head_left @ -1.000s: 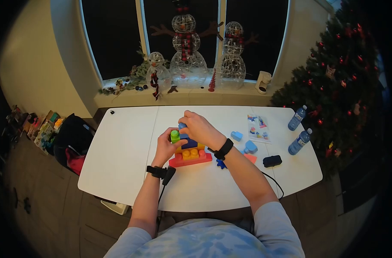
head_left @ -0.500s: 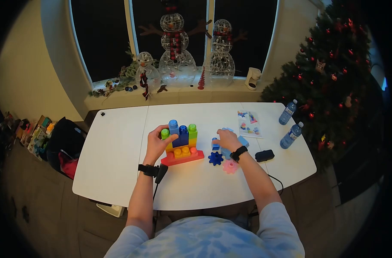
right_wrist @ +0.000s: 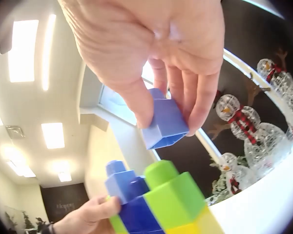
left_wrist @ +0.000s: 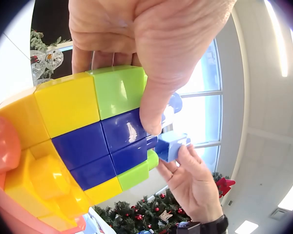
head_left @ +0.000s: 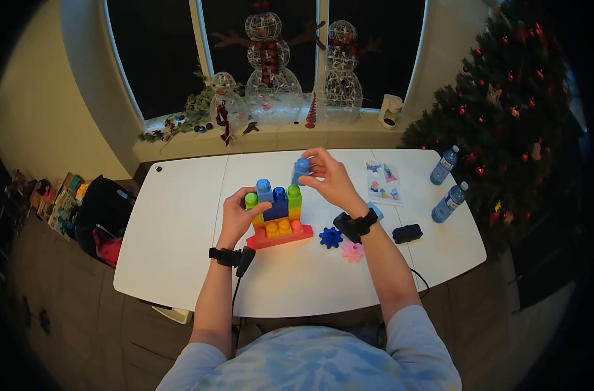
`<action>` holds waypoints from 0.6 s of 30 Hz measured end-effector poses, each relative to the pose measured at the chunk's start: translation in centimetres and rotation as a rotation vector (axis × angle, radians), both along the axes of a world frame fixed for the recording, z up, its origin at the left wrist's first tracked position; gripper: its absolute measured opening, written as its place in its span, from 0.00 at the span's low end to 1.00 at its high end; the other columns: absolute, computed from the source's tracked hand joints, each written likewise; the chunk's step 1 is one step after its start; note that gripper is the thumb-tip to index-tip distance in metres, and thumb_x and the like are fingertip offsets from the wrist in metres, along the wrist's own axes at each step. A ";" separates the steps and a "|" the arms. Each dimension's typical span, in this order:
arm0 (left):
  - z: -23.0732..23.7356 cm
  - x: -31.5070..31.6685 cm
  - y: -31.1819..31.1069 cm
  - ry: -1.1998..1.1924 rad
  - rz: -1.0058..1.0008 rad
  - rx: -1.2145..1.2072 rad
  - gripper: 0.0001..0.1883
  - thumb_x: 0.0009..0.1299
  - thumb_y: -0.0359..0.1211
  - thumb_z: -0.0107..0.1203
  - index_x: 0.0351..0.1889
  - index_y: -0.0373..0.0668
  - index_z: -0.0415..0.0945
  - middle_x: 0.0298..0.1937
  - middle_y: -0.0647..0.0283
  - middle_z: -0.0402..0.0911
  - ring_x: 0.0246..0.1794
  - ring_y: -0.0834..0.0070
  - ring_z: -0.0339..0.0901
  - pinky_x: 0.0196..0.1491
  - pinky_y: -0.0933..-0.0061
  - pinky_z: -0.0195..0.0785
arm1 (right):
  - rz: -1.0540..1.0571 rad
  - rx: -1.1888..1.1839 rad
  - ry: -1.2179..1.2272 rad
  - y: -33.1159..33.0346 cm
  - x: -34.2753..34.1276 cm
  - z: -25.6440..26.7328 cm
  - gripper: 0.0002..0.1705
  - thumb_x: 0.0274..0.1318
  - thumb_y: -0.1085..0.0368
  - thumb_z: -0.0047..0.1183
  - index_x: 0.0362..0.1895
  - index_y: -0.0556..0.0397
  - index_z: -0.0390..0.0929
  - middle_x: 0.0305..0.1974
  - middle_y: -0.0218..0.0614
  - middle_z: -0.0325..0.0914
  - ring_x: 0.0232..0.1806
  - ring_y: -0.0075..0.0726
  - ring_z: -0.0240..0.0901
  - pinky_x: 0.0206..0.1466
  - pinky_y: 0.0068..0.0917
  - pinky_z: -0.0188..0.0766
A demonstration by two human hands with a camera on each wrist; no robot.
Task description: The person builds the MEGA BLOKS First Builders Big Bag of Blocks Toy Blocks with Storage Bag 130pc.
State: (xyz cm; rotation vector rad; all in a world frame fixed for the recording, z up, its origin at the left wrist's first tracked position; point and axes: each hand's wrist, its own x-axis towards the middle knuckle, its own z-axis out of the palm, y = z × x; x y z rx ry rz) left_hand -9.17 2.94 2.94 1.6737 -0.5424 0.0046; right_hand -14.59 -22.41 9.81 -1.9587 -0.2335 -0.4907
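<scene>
Pinching a loose light blue block (head_left: 301,171) between thumb and fingers, the right hand (head_left: 329,181) holds it above the right end of the stack, apart from it, stud up and open underside down. The left hand (head_left: 235,215) grips the stack's left end, thumb on the near face and fingers behind.

Under the hands, the stack stands upright on the white table (head_left: 166,228). A left green block (head_left: 251,201) and a right green block (head_left: 295,195) top its ends; between them are dark blue blocks (head_left: 278,207), with a mounted light blue block (head_left: 264,190) on their left side. Yellow and orange blocks (head_left: 284,227) lie lower, over a long red base (head_left: 280,241).

Right of the base are a dark blue gear (head_left: 331,238) and, just beside it, a pink gear (head_left: 352,252). A light blue piece (head_left: 376,210) shows partly behind the right wrist. Farther right lie a black object (head_left: 407,233) and a printed sheet (head_left: 385,184), with two water bottles (head_left: 449,203) near the table's right edge.
</scene>
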 end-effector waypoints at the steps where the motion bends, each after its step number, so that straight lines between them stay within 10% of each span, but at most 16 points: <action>1: -0.1 0.1 0.0 -0.007 0.004 0.010 0.20 0.64 0.27 0.73 0.52 0.34 0.81 0.41 0.66 0.87 0.39 0.82 0.81 0.46 0.78 0.76 | 0.171 0.042 -0.066 0.9 0.2 0.3 0.26 0.53 0.73 0.67 0.56 0.51 0.72 0.43 0.43 0.85 0.46 0.43 0.86 0.51 0.36 0.82; 18: 0.2 0.0 0.1 0.009 -0.014 -0.003 0.20 0.64 0.27 0.73 0.52 0.33 0.80 0.41 0.65 0.86 0.38 0.82 0.80 0.45 0.77 0.76 | 0.217 -0.163 -0.059 3.6 1.0 -1.6 0.25 0.54 0.75 0.66 0.55 0.53 0.71 0.47 0.46 0.84 0.52 0.51 0.84 0.58 0.40 0.79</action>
